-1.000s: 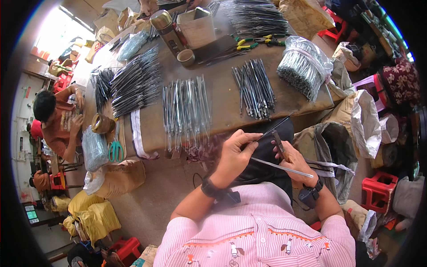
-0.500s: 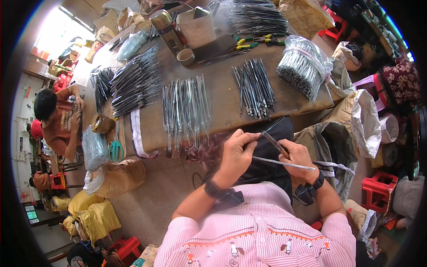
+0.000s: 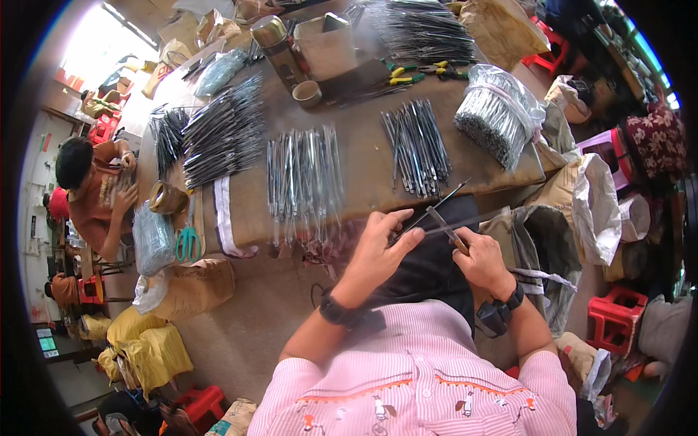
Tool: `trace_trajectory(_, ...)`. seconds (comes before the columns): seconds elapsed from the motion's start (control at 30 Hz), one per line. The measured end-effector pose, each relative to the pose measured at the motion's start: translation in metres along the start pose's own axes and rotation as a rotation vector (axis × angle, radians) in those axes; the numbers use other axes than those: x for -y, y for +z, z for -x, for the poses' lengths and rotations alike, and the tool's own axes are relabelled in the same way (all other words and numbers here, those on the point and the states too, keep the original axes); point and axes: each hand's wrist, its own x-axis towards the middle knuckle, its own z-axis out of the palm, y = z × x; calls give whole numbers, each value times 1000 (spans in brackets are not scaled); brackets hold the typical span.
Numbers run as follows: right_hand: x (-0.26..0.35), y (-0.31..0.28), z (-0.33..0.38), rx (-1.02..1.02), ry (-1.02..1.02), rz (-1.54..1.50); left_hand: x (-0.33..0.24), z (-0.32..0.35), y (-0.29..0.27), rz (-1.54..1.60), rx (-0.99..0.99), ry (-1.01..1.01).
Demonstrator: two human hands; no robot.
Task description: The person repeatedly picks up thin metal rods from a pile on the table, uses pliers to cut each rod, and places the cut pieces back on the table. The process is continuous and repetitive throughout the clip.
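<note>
My left hand (image 3: 383, 245) is closed on a thin dark rod (image 3: 452, 192), which slants up past the fingertips to the right. The thumb and forefinger stand slightly apart along it. In my right hand (image 3: 480, 258) is a small knife-like tool, its brown handle (image 3: 459, 243) in the fist and its narrow metal blade (image 3: 438, 216) pointing up and left, where it crosses close to the rod. A pale thin strip (image 3: 481, 220), smeared by motion, stretches rightward near the blade. Both hands are over my dark-clothed lap, at the table's near edge.
On the table (image 3: 363, 145) lie a dark rod bundle (image 3: 416, 149), a silvery bundle (image 3: 304, 174) and a bigger dark pile (image 3: 222, 131). A bagged bundle (image 3: 498, 116), pliers (image 3: 407, 76) and a flask (image 3: 280, 51) stand farther off. Scissors (image 3: 188, 245) hang left; a person (image 3: 102, 196) sits beyond.
The pale strip that lay low across both hands has swung up and blurred. My left hand has shifted slightly left and its fingers have loosened; the right hand stays nearly in place with the tool.
</note>
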Motion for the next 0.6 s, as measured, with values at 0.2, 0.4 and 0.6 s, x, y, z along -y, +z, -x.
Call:
trace_trajectory(0.2, 12, 6, -15, 45, 26, -47, 5, 6, -16, -147, -35, -8)
trace_trajectory(0.4, 16, 7, -29, 14, 19, -49, 4, 16, -29, -188, -102, -17)
trace_trajectory(0.6, 25, 14, -37, 47, -28, -79, 9, 8, -27, -347, -268, 192)
